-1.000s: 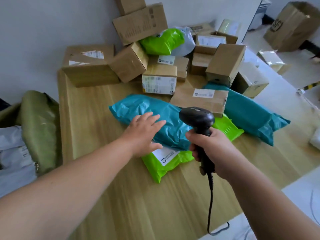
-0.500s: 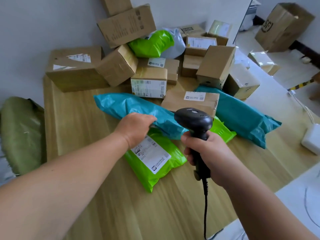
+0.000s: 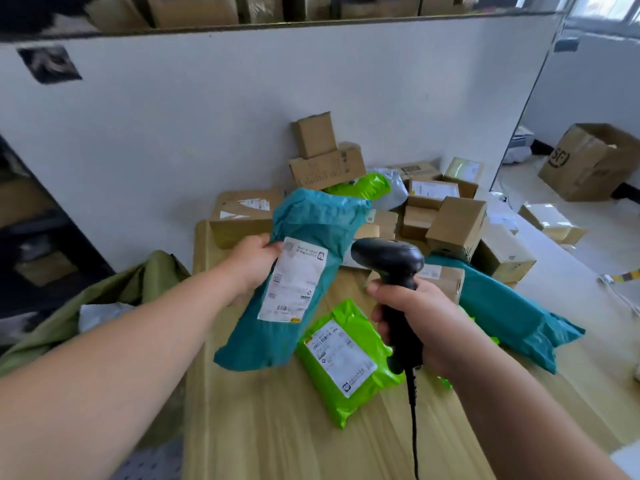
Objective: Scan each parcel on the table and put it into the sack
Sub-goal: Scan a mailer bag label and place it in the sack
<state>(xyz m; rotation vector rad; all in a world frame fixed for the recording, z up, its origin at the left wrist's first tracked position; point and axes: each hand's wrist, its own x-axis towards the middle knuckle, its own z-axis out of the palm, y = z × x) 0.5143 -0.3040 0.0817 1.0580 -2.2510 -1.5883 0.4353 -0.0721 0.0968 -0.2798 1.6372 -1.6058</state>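
My left hand point(image 3: 254, 263) grips a teal plastic parcel point(image 3: 304, 223) by its left edge and holds it upright above the table, its white shipping label point(image 3: 292, 280) facing me. My right hand point(image 3: 420, 322) grips the handle of a black barcode scanner point(image 3: 389, 259), whose head sits just right of the label. A bright green parcel point(image 3: 341, 358) with a white label lies flat on the wooden table point(image 3: 277, 427) below them. The olive green sack point(image 3: 104, 299) stands open at the table's left edge.
Several cardboard boxes point(image 3: 453, 225) are piled at the table's far end against a white wall, with a second green bag point(image 3: 363, 185) among them. Another teal parcel point(image 3: 512, 313) lies at the right. A large brown box point(image 3: 588, 161) sits on the floor far right.
My left hand has taken hold of the teal parcel and lifted it off the table, turning its label toward me. The scanner has risen beside it. The green parcel underneath lies uncovered.
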